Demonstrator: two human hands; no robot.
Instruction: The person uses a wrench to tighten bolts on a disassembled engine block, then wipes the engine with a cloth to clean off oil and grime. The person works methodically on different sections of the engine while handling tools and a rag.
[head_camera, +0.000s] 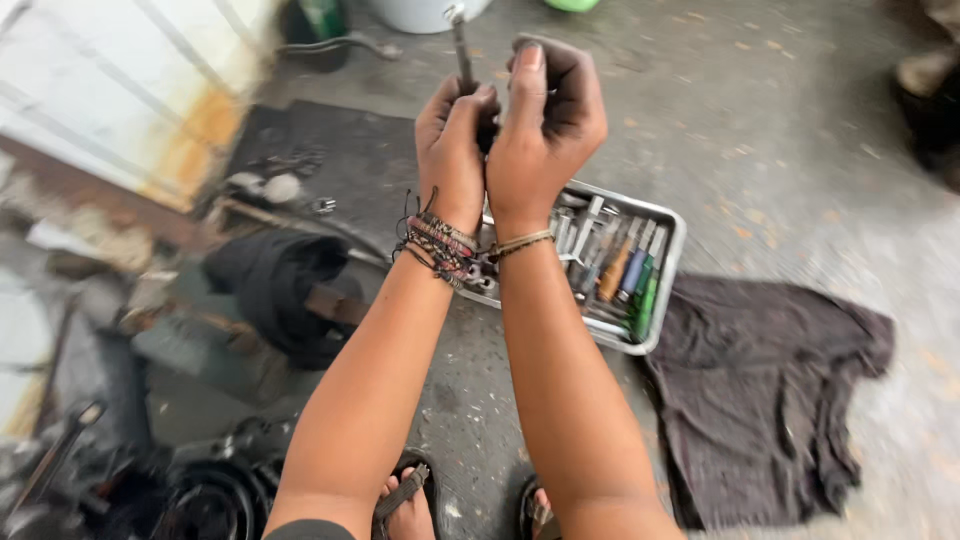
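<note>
Covering the ground is a stained grey concrete floor (800, 130), with a dark rag (770, 390) lying right of a metal tray (668, 262) of screwdrivers (630, 275). Black cloth (275, 285) and engine parts (200, 490) are crowding the left. Left hand (455, 150) and right hand (545, 125), touching, are both curling tight around a thin metal tool (462, 55), raised above the tray.

Single view, head-worn, looking steeply down along both forearms to the concrete floor (800, 150). Close range: the raised hands fill the upper centre. The person's sandalled feet (405, 505) sit at the bottom edge. Left margin is blurred, probably from camera motion.
</note>
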